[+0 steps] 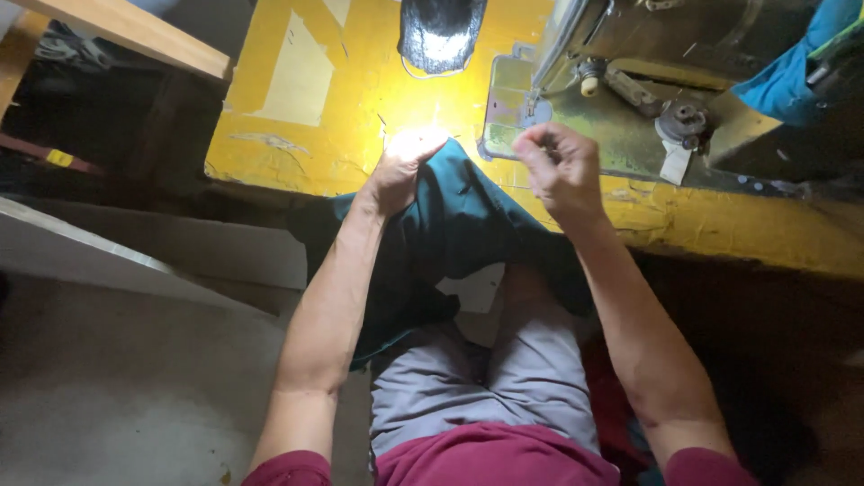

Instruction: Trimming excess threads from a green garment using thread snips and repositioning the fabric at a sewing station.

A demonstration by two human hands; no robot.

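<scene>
The teal cloth (459, 225) lies over the edge of the yellow table (360, 99) and hangs down into the person's lap. Left hand (400, 171) is closed on its top edge, in lamp glare. Right hand (558, 166) is pinched shut just above the cloth, beside the sewing machine (648, 108) — holding thread perhaps, can't tell. Cloth looks soft, light, floppy, prob. slides easily — best gripped at an edge or fold. Count: 1 cloth, 1 machine, 2 hands

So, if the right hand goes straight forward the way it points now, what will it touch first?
Probably the sewing machine's metal plate, just beyond the right hand; depth is unclear.
</scene>
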